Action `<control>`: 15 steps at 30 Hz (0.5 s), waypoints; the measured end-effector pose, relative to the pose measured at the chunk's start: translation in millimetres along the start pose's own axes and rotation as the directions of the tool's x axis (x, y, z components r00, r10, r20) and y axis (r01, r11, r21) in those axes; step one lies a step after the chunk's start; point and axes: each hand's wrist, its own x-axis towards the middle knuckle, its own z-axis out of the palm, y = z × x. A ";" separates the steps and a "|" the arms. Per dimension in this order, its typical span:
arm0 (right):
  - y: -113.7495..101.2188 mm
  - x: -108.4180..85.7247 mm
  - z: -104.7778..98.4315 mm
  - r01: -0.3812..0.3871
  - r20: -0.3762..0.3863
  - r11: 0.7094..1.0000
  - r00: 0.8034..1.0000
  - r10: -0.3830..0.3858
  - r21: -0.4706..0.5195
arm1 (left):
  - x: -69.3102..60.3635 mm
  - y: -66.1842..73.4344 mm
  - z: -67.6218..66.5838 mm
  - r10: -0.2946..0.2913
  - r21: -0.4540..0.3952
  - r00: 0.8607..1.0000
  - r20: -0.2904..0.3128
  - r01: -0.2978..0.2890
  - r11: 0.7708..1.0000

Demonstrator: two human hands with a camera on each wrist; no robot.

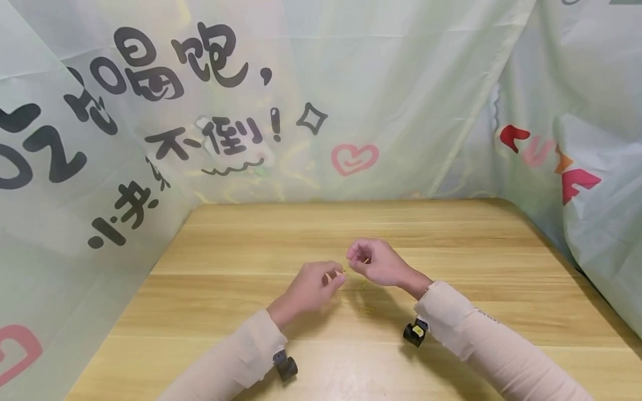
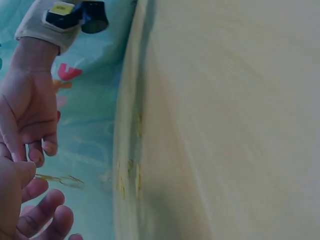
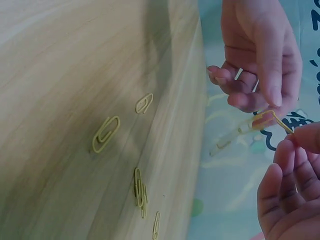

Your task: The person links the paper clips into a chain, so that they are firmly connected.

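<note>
In the right wrist view, my right hand pinches the end of a yellow paper clip between thumb and fingertips. A blurred length of yellow clip dangles from its far end, beside the other hand's thumb. My left hand is close on the left in the head view, with yellow wire between its thumb and forefinger. My right hand is bent over, its fingertips curled in. The left wrist view shows the yellow clip wire sticking out past my left thumb; the exact link between the clips is too blurred to tell.
Several loose yellow paper clips lie on the wooden table beneath and near the hands. A pale printed cloth hangs behind the table and along both sides. Each wrist carries a small black camera.
</note>
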 end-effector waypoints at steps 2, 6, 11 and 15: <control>-0.4 0.1 -0.3 0.002 0.007 1.000 1.000 -0.002 -0.005 | 0.9 2.0 -0.6 -0.036 -0.043 0.999 0.010 0.037 0.998; -0.7 0.6 -1.1 0.016 0.022 1.000 1.000 -0.015 -0.026 | 2.7 5.6 -1.7 -0.097 -0.117 0.995 0.029 0.099 0.988; -2.5 1.3 -2.8 0.037 0.033 0.998 0.999 -0.035 -0.053 | 3.6 8.7 -3.1 -0.126 -0.157 0.991 0.039 0.131 0.979; -4.4 1.1 -4.9 0.040 0.028 0.997 0.999 -0.038 -0.061 | 3.8 7.8 -2.8 -0.133 -0.165 0.991 0.033 0.137 0.977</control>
